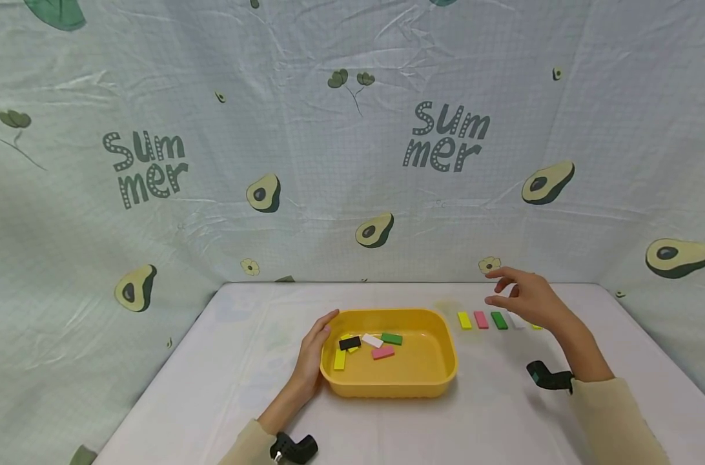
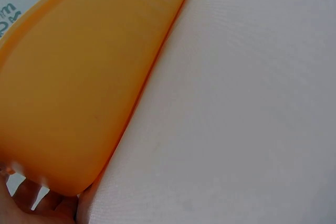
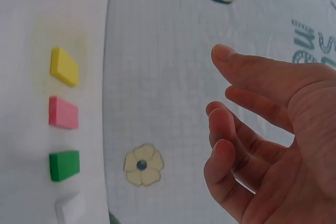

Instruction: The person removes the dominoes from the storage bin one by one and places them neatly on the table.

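A yellow plastic tub stands on the table, and my left hand lies against its left outer wall. In the left wrist view, the fingers of that hand touch the tub's outside near a corner. Inside the tub are a black block, a white block, a green block, a pink block and yellow blocks. My right hand is raised above the table at the right, fingers loosely bent and apart, holding nothing.
Right of the tub runs a row of flat blocks: yellow, pink, green, white and another yellow, partly hidden by my right hand. A patterned sheet hangs behind the white table.
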Available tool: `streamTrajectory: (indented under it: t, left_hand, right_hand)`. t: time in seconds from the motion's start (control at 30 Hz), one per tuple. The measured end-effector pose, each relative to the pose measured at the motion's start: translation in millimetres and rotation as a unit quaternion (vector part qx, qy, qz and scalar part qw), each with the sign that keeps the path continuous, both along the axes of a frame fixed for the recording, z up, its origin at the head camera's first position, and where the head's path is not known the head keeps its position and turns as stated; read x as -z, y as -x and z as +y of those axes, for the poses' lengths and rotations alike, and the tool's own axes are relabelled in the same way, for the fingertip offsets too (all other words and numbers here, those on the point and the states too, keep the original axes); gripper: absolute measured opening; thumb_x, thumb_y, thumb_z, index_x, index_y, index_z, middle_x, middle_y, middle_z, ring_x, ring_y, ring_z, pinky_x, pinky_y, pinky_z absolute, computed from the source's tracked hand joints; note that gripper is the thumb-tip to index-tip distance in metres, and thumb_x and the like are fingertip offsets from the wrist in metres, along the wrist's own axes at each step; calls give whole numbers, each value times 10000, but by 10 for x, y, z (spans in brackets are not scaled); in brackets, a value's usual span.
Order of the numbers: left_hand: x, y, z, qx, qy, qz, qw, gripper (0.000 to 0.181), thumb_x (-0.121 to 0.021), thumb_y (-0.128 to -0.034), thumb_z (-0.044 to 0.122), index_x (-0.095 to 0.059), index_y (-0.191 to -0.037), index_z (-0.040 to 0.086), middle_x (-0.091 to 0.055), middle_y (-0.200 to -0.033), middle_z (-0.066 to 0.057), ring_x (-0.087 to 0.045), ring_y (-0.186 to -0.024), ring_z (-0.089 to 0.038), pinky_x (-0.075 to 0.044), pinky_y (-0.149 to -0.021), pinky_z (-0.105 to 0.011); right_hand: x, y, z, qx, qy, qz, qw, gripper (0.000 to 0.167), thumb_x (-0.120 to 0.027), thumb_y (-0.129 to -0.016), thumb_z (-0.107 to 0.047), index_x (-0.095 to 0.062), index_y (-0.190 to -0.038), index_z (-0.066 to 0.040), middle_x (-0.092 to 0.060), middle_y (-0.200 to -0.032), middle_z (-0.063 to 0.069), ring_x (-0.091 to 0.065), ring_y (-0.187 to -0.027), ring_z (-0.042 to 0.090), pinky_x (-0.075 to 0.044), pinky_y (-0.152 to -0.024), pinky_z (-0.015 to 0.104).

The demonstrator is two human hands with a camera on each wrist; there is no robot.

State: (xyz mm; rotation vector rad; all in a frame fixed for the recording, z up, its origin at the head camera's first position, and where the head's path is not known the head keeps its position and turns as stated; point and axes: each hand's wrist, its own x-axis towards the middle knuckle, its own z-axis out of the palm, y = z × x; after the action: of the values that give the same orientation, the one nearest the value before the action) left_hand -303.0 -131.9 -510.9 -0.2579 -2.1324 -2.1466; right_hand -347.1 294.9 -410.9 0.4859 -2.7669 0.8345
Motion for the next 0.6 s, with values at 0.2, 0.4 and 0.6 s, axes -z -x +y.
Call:
streamTrajectory:
  t: [0.2, 0.4, 0.6]
  left_hand:
    - [-8, -7, 1, -12, 10, 7, 10000, 482, -318, -1117, 236, -438, -1566, 111, -389, -1654, -101, -349, -1539, -323, -221, -1303, -514]
    - [-18, -6, 9, -57, 30, -11, 10000, 474, -319, -1117, 234, -455, -1558, 127, -393, -1652, -98, -348, -1539, -319, -217, -1305, -514]
    - [-18, -12, 9, -50, 45, -34, 10000, 476, -320, -1118, 240, -451, -1560, 123, -393, -1652, -101, -349, -1538, -324, -212, -1306, -523]
  right_hand:
    - [-31, -50, -197, -394, -21, 167, 9991, 501, -803, -898, -242, -639, -1331, -51, -694, -1057, 140, -554, -727, 167, -520, -576, 242]
    - [-74, -103, -388, -691, -65, 262, 9972, 477, -813, -887, -231, -655, -1309, -76, -698, -1061, 145, -539, -679, 143, -518, -554, 230]
    - [-78, -125, -567, -999, -164, 206, 9946, 466, -798, -904, -243, -649, -1317, -88, -696, -1071, 119, -536, -623, 116, -524, -534, 233]
